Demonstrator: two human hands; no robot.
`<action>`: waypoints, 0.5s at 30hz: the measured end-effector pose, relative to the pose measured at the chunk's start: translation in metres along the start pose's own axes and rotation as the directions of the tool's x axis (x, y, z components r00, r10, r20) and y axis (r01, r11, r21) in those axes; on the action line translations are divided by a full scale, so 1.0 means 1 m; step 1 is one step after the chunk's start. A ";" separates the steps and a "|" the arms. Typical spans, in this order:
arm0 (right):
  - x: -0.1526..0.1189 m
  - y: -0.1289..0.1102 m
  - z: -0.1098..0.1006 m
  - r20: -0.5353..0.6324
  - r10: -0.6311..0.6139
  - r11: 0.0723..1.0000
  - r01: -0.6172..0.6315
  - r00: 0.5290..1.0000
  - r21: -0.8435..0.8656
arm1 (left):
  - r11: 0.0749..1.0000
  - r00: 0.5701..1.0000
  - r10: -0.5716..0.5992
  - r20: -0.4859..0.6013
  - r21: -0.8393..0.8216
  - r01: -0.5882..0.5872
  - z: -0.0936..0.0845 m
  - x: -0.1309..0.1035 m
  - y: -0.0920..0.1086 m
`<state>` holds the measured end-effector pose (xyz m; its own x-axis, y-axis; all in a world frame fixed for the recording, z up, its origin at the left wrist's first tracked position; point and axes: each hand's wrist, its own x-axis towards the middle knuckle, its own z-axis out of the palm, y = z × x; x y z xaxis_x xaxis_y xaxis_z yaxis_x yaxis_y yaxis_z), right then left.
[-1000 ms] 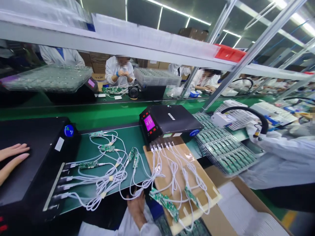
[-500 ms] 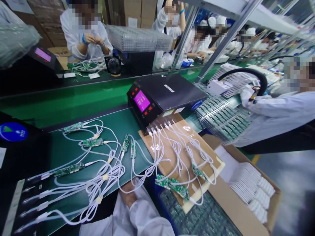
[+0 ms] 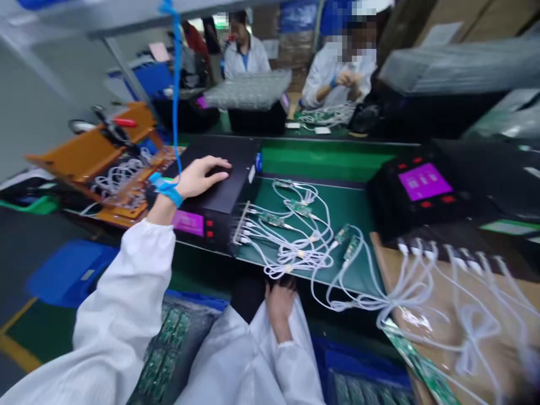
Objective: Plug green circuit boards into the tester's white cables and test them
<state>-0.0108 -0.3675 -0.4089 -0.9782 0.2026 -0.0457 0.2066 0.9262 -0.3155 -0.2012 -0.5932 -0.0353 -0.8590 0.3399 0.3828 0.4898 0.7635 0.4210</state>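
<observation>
Resting flat, the left hand lay open on the rigid, heavy-looking black box; the right hand sat empty beside limp white cables.

- An electronics assembly line in a factory, with long benches set in rows.
- A green conveyor belt runs between the near bench and the far one.
- Black tester boxes with lit magenta screens stand on the near bench, white cables fanning out to small green circuit boards.
- Trays of circuit boards lie below the near edge.
- Far across the belt, workers in white coats sit at similar stations.
</observation>
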 end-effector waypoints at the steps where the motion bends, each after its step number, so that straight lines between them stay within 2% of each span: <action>1: -0.003 0.004 0.003 -0.054 -0.020 1.000 0.021 0.998 0.015 | 0.995 0.999 0.015 0.030 -0.095 -0.012 -0.004 0.000 -0.006; 3: -0.007 0.014 0.009 -0.163 -0.025 0.997 0.037 0.986 0.068 | 0.969 0.998 0.016 0.060 -0.246 -0.001 -0.010 -0.002 -0.016; 4: -0.008 0.019 0.012 -0.225 -0.014 0.993 0.039 0.974 0.107 | 0.965 0.999 -0.001 0.041 -0.262 0.011 -0.013 -0.004 -0.020; 6: -0.008 0.023 0.017 -0.345 0.029 0.979 0.043 0.938 0.200 | 0.979 0.995 -0.056 -0.079 -0.201 0.039 -0.017 -0.011 -0.027; 8: -0.009 0.015 0.020 -0.397 0.053 0.959 0.064 0.916 0.275 | 0.984 0.978 -0.089 -0.190 -0.167 0.057 -0.019 -0.016 -0.034; 10: -0.010 -0.003 0.022 -0.365 0.014 0.939 0.113 0.931 0.325 | 0.983 0.970 -0.095 -0.226 -0.175 0.055 -0.018 -0.018 -0.038; 12: -0.012 -0.029 0.025 -0.249 -0.026 0.925 0.117 0.968 0.361 | 0.980 0.973 -0.088 -0.214 -0.194 0.046 -0.015 -0.018 -0.040; 15: -0.010 -0.064 0.031 0.012 0.029 0.940 -0.031 1.000 0.341 | 0.979 0.976 -0.086 -0.202 -0.197 0.046 -0.013 -0.018 -0.041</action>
<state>-0.0154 -0.4390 -0.4180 -0.9719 0.2258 -0.0660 0.2176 0.7557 -0.6178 -0.2039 -0.6378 -0.0486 -0.8500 0.1548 0.5036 0.4699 0.6551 0.5916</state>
